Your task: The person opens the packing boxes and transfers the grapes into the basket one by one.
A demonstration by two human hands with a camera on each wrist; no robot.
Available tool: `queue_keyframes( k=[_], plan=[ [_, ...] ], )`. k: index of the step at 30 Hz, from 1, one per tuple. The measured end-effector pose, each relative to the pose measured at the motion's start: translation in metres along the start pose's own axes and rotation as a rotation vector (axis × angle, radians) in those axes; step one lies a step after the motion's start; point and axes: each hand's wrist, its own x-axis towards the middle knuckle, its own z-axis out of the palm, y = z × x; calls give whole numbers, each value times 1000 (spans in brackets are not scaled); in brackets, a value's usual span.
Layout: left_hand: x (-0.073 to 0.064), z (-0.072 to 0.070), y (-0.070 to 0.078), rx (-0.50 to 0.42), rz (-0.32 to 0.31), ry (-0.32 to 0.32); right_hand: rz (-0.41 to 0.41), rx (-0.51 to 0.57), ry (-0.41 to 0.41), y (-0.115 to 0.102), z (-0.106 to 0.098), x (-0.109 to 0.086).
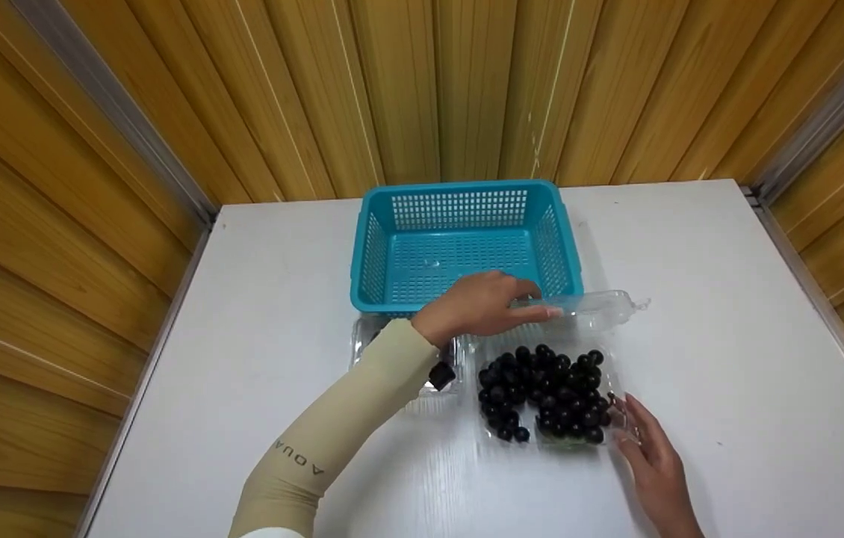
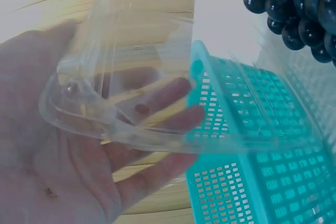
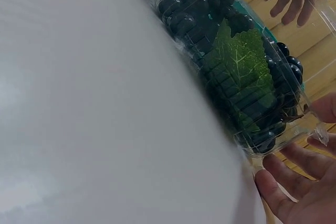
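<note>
Black grapes (image 1: 553, 396) fill a clear plastic clamshell box (image 1: 491, 446) on the white table. Its hinged clear lid (image 1: 601, 302) stands raised on the basket side. My left hand (image 1: 485, 302) is at the lid, touching it; in the left wrist view its fingers (image 2: 176, 116) look spread and fairly straight behind the clear plastic. At the box's right end, my right hand (image 1: 653, 456) grips the rim, thumb above and fingers below in the right wrist view. A green leaf (image 3: 244, 64) shows through the box's side there.
Behind the box stands a blue-green mesh basket (image 1: 459, 185). A second clear container (image 1: 364, 336) with dark contents sits left of the box, partly hidden under my left sleeve (image 1: 347, 403). Wood-pattern walls (image 1: 467, 90) border the table (image 1: 272, 299).
</note>
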Motion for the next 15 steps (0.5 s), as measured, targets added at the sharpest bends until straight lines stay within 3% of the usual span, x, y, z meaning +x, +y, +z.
queue_keyframes(
  k=[4,15],
  plan=[
    [1,-1,0,19,40,47,-7,19,2,0,-1,-1],
    [2,-4,4,51,89,117,50,-64,4,-3,-3,-2]
  ],
)
